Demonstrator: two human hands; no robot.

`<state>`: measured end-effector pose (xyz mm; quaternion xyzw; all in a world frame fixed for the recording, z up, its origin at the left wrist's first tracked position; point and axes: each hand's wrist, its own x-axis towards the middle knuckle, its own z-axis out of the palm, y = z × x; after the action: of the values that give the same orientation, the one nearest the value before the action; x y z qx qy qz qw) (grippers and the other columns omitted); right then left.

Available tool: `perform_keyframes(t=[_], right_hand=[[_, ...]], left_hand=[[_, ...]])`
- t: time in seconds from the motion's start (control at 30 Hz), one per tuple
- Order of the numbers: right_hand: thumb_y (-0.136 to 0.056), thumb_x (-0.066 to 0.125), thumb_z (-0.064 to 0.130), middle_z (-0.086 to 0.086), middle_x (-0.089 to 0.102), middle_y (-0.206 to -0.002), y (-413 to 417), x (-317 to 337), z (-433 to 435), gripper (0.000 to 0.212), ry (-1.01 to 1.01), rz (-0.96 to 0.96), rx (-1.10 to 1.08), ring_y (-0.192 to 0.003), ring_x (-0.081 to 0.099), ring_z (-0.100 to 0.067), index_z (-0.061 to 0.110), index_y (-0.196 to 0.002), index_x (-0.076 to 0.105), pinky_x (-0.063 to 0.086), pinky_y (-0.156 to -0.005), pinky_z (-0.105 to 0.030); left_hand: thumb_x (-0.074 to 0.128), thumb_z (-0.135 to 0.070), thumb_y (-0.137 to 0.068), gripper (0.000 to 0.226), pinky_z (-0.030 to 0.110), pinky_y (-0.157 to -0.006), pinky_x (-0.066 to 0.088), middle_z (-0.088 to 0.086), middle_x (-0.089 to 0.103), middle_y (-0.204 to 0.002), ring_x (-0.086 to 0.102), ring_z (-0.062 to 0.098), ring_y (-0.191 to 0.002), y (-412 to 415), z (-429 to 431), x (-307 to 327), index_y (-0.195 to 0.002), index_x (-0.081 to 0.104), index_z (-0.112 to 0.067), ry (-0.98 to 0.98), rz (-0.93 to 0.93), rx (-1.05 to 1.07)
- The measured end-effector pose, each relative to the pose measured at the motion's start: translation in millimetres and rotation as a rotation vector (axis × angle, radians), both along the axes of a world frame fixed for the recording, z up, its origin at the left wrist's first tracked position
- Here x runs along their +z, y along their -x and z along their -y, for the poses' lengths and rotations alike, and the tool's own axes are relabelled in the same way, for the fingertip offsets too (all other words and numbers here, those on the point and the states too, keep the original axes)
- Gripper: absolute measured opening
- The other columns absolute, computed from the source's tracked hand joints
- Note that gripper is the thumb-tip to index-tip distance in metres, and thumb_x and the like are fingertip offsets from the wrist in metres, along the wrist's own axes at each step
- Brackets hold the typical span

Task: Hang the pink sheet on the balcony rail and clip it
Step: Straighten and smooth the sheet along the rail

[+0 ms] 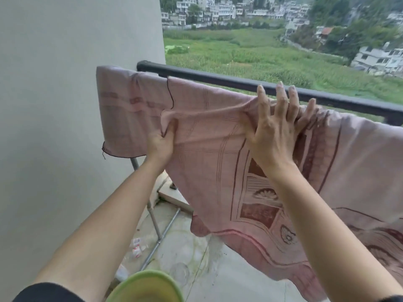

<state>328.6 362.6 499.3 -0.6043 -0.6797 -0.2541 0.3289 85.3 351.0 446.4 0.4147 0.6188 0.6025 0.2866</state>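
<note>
Draping over the dark rail (218, 78), the pink sheet (218, 149) is held taut: a fold is pinched in the left hand (160, 144), while the sheet is pressed to the rail by the right hand (274, 131), fingers (281, 99) spread flat, likely so creases are smoothed. Clipping is judged the step to come.

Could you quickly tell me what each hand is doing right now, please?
Left hand: closed, pinching a fold of the pink sheet.
Right hand: open, fingers spread, pressing the sheet on the balcony rail.
</note>
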Motion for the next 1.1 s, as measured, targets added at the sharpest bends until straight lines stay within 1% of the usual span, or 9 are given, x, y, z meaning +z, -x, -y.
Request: perform_keyframes(t=[0.1, 0.2, 0.3, 0.47, 0.7, 0.8, 0.9, 0.97, 1.1], right_hand=[[-0.102, 0.036, 0.058, -0.008, 0.043, -0.149, 12.9, 2.5, -2.8, 0.054, -0.087, -0.142, 0.048, -0.144, 0.030, -0.028, 0.026, -0.143, 0.049, 0.003, -0.119, -0.057], [-0.101, 0.035, 0.051, -0.007, 0.045, -0.148, 40.3, 17.9, -4.7, 0.050, -0.106, -0.203, 0.160, -0.140, 0.037, -0.026, 0.025, -0.141, 0.051, 0.013, -0.119, -0.051], [-0.098, 0.034, 0.057, -0.008, 0.048, -0.146, 64.3, 31.6, -13.0, 0.060, -0.017, -0.123, 0.301, -0.131, 0.046, -0.027, 0.024, -0.146, 0.045, 0.026, -0.112, -0.049], [-0.096, 0.041, 0.054, -0.013, 0.063, -0.113, 86.4, 28.2, -36.8, 0.057, 0.029, 0.034, 0.276, -0.105, 0.055, -0.034, 0.014, -0.135, 0.053, 0.035, -0.095, -0.049], [-0.095, 0.044, 0.038, -0.011, 0.064, -0.106, 101.3, 23.7, -44.8, 0.043, -0.006, -0.041, 0.298, -0.099, 0.055, -0.033, 0.015, -0.128, 0.060, 0.031, -0.097, -0.048], [-0.093, 0.045, 0.038, -0.010, 0.065, -0.110, 102.2, 27.8, -41.8, 0.044, 0.026, -0.076, 0.320, -0.100, 0.056, -0.033, 0.017, -0.129, 0.060, 0.032, -0.097, -0.048], [-0.092, 0.047, 0.039, -0.009, 0.057, -0.127, 113.6, 34.7, -36.7, 0.050, 0.059, -0.122, 0.403, -0.113, 0.053, -0.031, 0.018, -0.136, 0.054, 0.031, -0.100, -0.048], [-0.092, 0.042, 0.054, -0.008, 0.054, -0.132, 132.4, 38.2, -29.4, 0.057, 0.081, -0.102, 0.482, -0.119, 0.050, -0.030, 0.018, -0.135, 0.055, 0.031, -0.103, -0.048], [-0.081, 0.024, 0.086, -0.008, 0.058, -0.124, 182.5, 38.0, -22.1, 0.087, 0.229, -0.017, 0.415, -0.120, 0.047, -0.033, 0.016, -0.112, 0.067, 0.028, -0.106, -0.054]], left_hand=[[0.052, -0.048, -0.097, 0.045, 0.019, -0.053, 0.030, -0.005, 0.037, -0.063, 0.034, 0.001, -0.054, 39.8, -6.4, 59.4, -0.067, 0.048, -0.014, -0.227, -0.171, 0.104], [0.055, -0.040, -0.097, 0.039, 0.020, -0.054, 0.027, -0.010, 0.029, -0.062, 0.029, -0.001, -0.053, 70.8, -27.4, 97.2, -0.065, 0.040, -0.023, -0.286, -0.240, 0.259], [0.056, -0.043, -0.093, 0.041, 0.026, -0.054, 0.027, -0.011, 0.029, -0.060, 0.027, 0.002, -0.055, 99.6, -46.6, 89.2, -0.061, 0.038, -0.024, -0.211, -0.271, 0.377], [0.048, -0.043, -0.096, 0.046, 0.030, -0.058, 0.028, -0.010, 0.029, -0.058, 0.029, 0.008, -0.058, 118.6, -58.3, 62.6, -0.061, 0.026, -0.024, -0.051, -0.504, 0.483], [0.051, -0.036, -0.096, 0.039, 0.019, -0.057, 0.030, -0.015, 0.032, -0.064, 0.030, -0.002, -0.053, 119.0, -66.0, 85.6, -0.065, 0.030, -0.026, -0.137, -0.398, 0.493], [0.061, -0.032, -0.090, 0.042, 0.024, -0.057, 0.030, -0.012, 0.031, -0.059, 0.032, 0.006, -0.057, 123.9, -64.7, 102.9, -0.061, 0.033, -0.026, -0.147, -0.150, 0.424], [0.069, -0.019, -0.084, 0.024, 0.027, -0.066, 0.046, -0.003, 0.052, -0.061, 0.055, 0.018, -0.066, 121.0, -58.2, 122.2, -0.065, 0.054, -0.018, -0.186, 0.125, 0.250], [0.068, -0.012, -0.084, 0.010, 0.030, -0.066, 0.050, 0.005, 0.061, -0.068, 0.062, 0.022, -0.071, 114.2, -50.8, 140.6, -0.077, 0.067, -0.005, -0.200, 0.141, 0.080], [0.055, -0.018, -0.089, 0.026, 0.033, -0.075, 0.048, 0.017, 0.060, -0.092, 0.059, 0.026, -0.085, 113.0, -25.2, 183.2, -0.097, 0.068, 0.003, -0.220, 0.082, -0.318]])
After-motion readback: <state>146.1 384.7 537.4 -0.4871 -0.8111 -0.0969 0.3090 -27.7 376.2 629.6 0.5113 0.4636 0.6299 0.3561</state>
